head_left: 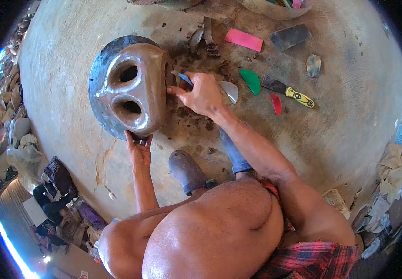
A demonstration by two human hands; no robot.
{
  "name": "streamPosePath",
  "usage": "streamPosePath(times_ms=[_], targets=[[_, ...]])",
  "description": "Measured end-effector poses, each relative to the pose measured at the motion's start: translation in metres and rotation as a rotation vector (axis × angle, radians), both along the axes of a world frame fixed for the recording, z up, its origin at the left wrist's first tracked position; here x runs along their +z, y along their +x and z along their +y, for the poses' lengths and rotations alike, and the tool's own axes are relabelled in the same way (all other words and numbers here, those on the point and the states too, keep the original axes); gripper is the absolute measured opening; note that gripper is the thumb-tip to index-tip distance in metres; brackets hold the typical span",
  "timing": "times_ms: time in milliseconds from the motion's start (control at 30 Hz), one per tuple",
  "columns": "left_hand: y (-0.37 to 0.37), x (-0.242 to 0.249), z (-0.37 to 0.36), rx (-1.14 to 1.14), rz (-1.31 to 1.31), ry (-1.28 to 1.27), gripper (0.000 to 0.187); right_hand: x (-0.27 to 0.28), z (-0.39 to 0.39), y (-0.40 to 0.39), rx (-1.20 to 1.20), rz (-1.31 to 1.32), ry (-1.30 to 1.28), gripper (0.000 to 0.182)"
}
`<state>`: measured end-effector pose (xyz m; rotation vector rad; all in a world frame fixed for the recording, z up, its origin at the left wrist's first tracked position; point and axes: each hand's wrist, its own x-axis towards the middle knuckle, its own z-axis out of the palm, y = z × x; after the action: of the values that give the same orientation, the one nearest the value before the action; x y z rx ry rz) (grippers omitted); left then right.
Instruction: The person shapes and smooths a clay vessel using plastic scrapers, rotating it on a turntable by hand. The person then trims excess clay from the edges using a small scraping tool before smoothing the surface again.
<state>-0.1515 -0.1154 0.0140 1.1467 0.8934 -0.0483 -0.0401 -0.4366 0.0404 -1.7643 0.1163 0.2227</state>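
Observation:
A wet brown clay piece (152, 88) with two round holes, resembling a two-burner clay stove, sits on a dark round board (99, 88). My left hand (139, 151) is at the near rim of the board, its fingers on the edge and partly hidden by it. At the clay's right side, my right hand (202, 94) is closed around a small blue-handled tool (184, 79). The tool's tip is beside a dark opening in the clay wall; whether it touches cannot be made out. A clear curved scraper (229, 91) lies just right of this hand.
Right of my hands lie a green half-round scraper (250, 82), a red scraper (276, 104), a yellow-handled putty knife (298, 96), a pink strip (244, 40) and a dark block (291, 37). Clay scraps dot the floor. Piled items line the left wall (19, 128).

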Motion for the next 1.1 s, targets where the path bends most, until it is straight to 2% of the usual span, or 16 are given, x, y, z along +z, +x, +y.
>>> streamPosePath(times_ms=[67, 200, 267, 367, 433, 500, 533, 567, 633, 667, 733, 933, 1100], targets=[[0.001, -0.001, 0.000, 0.010, 0.007, 0.006, 0.069, -0.007, 0.010, 0.000, -0.078, -0.073, -0.100, 0.037], [0.001, -0.003, 0.002, 0.017, 0.021, 0.016, 0.068, -0.003, 0.013, 0.002, -0.087, -0.038, -0.148, 0.035], [0.001, -0.003, 0.005, 0.008, 0.022, 0.019, 0.069, 0.002, -0.001, -0.002, -0.084, -0.086, -0.042, 0.027], [-0.001, -0.005, 0.006, 0.013, 0.028, 0.010, 0.071, -0.004, -0.021, -0.011, -0.095, -0.183, 0.091, 0.024], [0.000, -0.005, 0.006, 0.015, 0.026, 0.002, 0.071, -0.006, -0.029, -0.015, -0.035, -0.208, 0.088, 0.017], [-0.001, -0.006, 0.007, 0.016, 0.022, -0.004, 0.070, -0.016, -0.029, -0.016, 0.137, -0.518, 0.013, 0.031], [-0.001, -0.007, 0.009, 0.015, 0.021, -0.003, 0.070, -0.022, -0.034, -0.016, 0.277, -0.533, -0.144, 0.051], [-0.001, -0.006, 0.008, 0.015, 0.027, 0.004, 0.070, -0.019, -0.036, -0.013, 0.276, -0.533, -0.143, 0.051], [-0.001, -0.004, 0.008, 0.016, 0.034, 0.012, 0.070, -0.011, -0.038, -0.007, 0.471, -0.581, -0.389, 0.062], [0.000, -0.004, 0.010, 0.000, 0.024, 0.005, 0.071, -0.007, -0.040, -0.002, 0.471, -0.582, -0.388, 0.062], [-0.001, -0.005, 0.012, -0.014, 0.014, -0.001, 0.072, -0.002, -0.042, 0.006, 0.638, -0.602, -0.568, 0.071], [-0.001, -0.005, 0.015, -0.025, 0.013, -0.005, 0.074, 0.000, -0.042, 0.020, 0.843, -0.584, -0.679, 0.068], [-0.001, -0.006, 0.018, -0.031, 0.013, -0.016, 0.074, -0.005, -0.038, 0.026, 0.847, -0.619, -0.672, 0.064]])
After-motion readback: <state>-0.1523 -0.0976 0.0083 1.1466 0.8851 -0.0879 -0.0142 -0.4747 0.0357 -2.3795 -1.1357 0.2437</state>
